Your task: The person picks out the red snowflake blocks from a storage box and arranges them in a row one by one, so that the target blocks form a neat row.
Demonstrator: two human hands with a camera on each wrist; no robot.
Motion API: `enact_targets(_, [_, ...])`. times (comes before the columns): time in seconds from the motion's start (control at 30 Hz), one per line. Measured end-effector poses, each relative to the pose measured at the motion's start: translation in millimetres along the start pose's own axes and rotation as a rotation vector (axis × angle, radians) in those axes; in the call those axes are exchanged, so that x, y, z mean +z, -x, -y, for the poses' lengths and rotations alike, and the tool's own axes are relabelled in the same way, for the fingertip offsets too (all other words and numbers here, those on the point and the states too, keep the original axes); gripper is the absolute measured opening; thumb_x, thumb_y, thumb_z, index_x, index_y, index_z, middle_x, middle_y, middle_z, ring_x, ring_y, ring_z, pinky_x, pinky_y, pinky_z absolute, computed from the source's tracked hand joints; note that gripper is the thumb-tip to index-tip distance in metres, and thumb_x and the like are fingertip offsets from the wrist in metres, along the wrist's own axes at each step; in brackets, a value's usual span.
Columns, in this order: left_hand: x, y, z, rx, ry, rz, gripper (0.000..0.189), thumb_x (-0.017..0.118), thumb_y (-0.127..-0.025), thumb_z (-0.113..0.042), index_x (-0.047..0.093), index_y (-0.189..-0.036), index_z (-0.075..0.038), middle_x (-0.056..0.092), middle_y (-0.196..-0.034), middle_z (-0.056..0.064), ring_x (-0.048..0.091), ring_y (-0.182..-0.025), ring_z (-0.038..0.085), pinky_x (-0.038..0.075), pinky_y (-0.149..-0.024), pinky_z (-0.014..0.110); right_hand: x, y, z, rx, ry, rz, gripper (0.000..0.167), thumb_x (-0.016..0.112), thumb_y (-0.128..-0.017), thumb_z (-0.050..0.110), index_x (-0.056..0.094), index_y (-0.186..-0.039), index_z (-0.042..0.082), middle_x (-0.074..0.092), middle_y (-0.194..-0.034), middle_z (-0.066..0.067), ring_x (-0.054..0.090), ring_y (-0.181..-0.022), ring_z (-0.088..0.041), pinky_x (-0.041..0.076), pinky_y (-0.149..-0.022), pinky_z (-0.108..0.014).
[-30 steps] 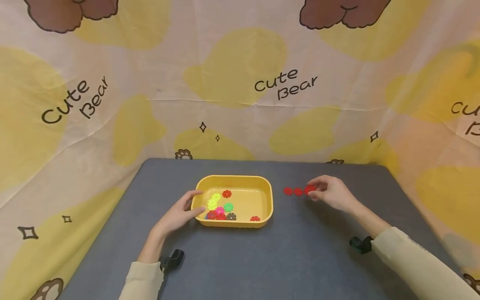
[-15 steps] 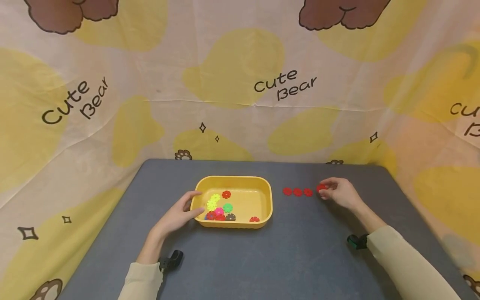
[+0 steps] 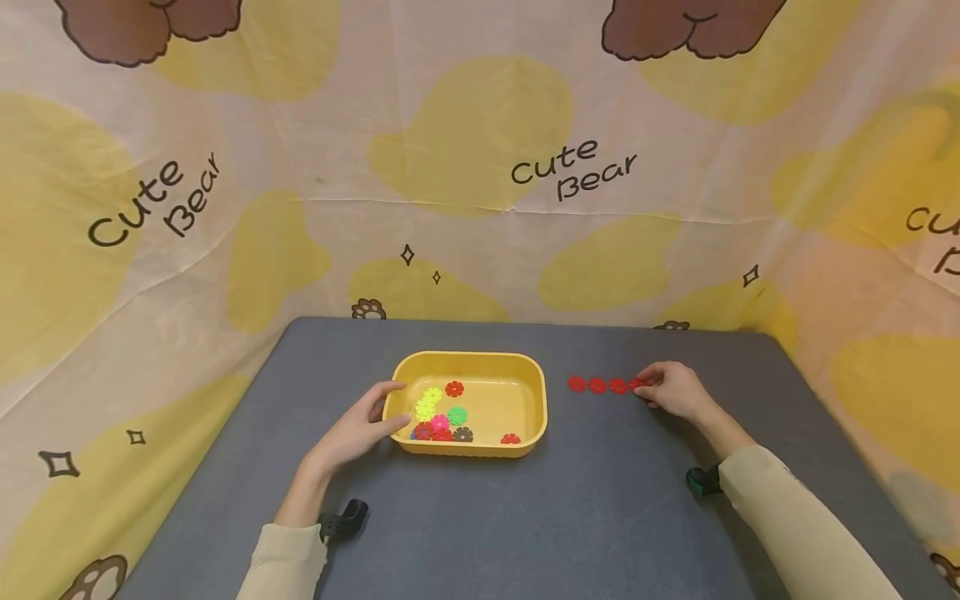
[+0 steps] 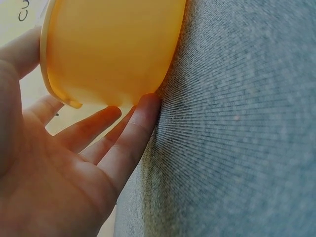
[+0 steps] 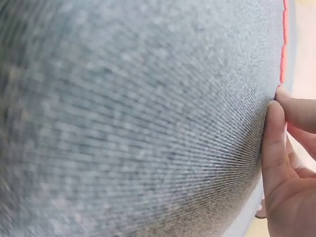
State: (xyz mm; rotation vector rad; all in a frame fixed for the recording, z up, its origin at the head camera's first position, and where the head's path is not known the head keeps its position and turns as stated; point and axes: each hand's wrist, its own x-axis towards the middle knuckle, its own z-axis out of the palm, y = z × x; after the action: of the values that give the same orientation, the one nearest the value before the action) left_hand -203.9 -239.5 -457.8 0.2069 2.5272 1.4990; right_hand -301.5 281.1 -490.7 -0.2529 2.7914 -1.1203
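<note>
Your right hand (image 3: 675,390) has its thumb and fingers pinched on a small red notched disc (image 3: 636,384) down at the surface of the table, and they cover most of it. That piece is the right-hand end of a straight row, with three more flat red notched discs (image 3: 597,385) lying side by side to its left; whether they touch one another, you cannot tell. Your left hand (image 3: 366,427) grips the left end of a yellow rounded-rectangular plastic tray (image 3: 480,449), thumb and forefinger over the rim, the other fingers against the outer wall. The tray stands just left of the row, apart from it. Inside, mostly in the left half, lie more notched discs: two bright yellow ones (image 3: 425,409), a green one (image 3: 457,415), a pink one (image 3: 440,422), a dark grey one (image 3: 462,435), a mostly hidden blue one (image 3: 412,434) and several red ones (image 3: 454,389), one of them alone near the front right. Under everything is your grey fabric-textured table (image 3: 480,525), with a cream-and-yellow printed cloth (image 3: 465,133) hanging behind it.
</note>
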Motion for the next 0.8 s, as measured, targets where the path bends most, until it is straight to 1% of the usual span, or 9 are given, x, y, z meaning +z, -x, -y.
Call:
enact_targets(0.1, [-0.1,-1.1,2.4,-0.001,-0.005,0.001,0.063,0.070,-0.098,-0.022,0.040,-0.150,-0.004,0.032,-0.158,0.024,0.035,-0.144,0.047,0.035,-0.111,0.062,-0.2,1.3,0.5,0.002,-0.001,0.001,0.028,0.073,-0.093,0.008,0.066,-0.113,-0.011,0.069,-0.092,-0.015,0.070,-0.073,-0.020,0.060,-0.064,-0.033])
enact_targets(0.3, [-0.8,-12.1,28.1,0.014,-0.035,-0.007,0.067,0.071,-0.097,-0.033,0.040,-0.151,-0.011,0.031,-0.160,0.020,0.033,-0.146,0.046,0.035,-0.112,0.061,-4.2,5.7,5.4,0.003,-0.060,-0.002,0.028,0.071,-0.094,0.005,0.064,-0.116,-0.012,0.069,-0.100,-0.022,0.072,-0.079,-0.027,0.061,-0.067,-0.036])
enact_targets(0.37, [-1.4,-14.2,32.5,0.015,-0.035,-0.003,0.067,0.072,-0.095,-0.038,0.041,-0.151,-0.015,0.031,-0.160,0.018,0.033,-0.146,0.045,0.036,-0.111,0.060,-6.1,6.7,7.3,0.001,-0.070,0.004,0.027,0.069,-0.095,0.005,0.064,-0.117,-0.011,0.069,-0.102,-0.022,0.072,-0.080,-0.028,0.061,-0.067,-0.036])
enact_targets(0.53, [-2.5,-15.7,33.9,0.004,-0.024,0.004,0.067,0.072,-0.095,-0.039,0.041,-0.150,-0.017,0.030,-0.161,0.016,0.033,-0.147,0.042,0.037,-0.111,0.059,-8.2,7.8,20.7,-0.026,-0.067,0.014,0.025,0.067,-0.098,0.008,0.066,-0.117,-0.007,0.071,-0.103,-0.018,0.072,-0.082,-0.028,0.061,-0.069,-0.038])
enact_targets(0.7, [-3.4,-15.4,32.7,0.000,-0.036,0.001,0.067,0.072,-0.095,-0.039,0.040,-0.150,-0.017,0.027,-0.162,0.018,0.033,-0.147,0.043,0.037,-0.111,0.059,-4.2,10.3,45.3,-0.067,-0.079,0.026,0.026,0.067,-0.099,0.014,0.068,-0.117,-0.005,0.071,-0.105,-0.019,0.071,-0.087,-0.033,0.061,-0.073,-0.041])
enact_targets(0.8, [-2.5,-15.4,33.2,0.007,-0.034,0.008,0.067,0.072,-0.095,-0.039,0.040,-0.150,-0.016,0.027,-0.163,0.019,0.032,-0.147,0.043,0.037,-0.112,0.058,-0.6,13.8,61.1,-0.101,-0.072,0.032,0.025,0.067,-0.100,0.016,0.069,-0.116,-0.003,0.071,-0.105,-0.018,0.071,-0.089,-0.035,0.061,-0.073,-0.040])
